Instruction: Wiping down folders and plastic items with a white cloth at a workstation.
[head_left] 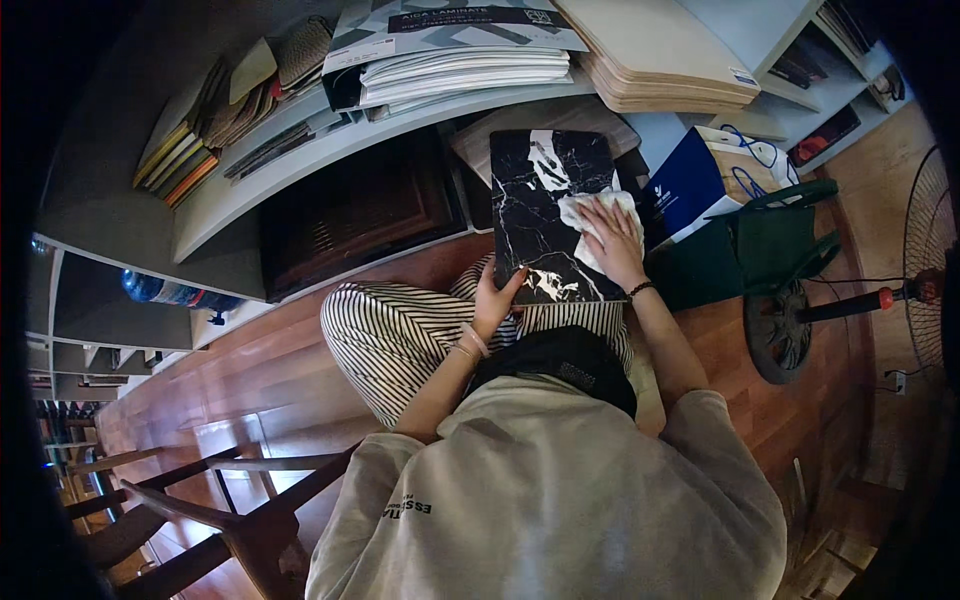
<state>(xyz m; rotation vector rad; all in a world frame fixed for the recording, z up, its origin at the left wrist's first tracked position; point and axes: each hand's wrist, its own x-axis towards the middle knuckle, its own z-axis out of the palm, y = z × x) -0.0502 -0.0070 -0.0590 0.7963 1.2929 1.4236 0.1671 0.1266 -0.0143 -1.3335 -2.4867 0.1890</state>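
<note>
A black rectangular laminate board (525, 225) with white marble veins rests upon my lap, its lower edge toward me. My left hand (495, 298) grips the board's lower left corner, thumb over the face and the other fingers around the edge. On the board's right side lies a crumpled white cloth (585, 215). My right hand (613, 240) holds that cloth down with fairly straight fingers, pressing it to the surface. The palm hides part of the cloth.
A shelf ahead carries a binder with sample sheets (465, 75) and a stack of beige boards (665, 60). To the right stand a blue and white paper bag (690, 180), a dark green bag (740, 255) and a fan (895, 297). A wooden chair (240, 520) is behind left.
</note>
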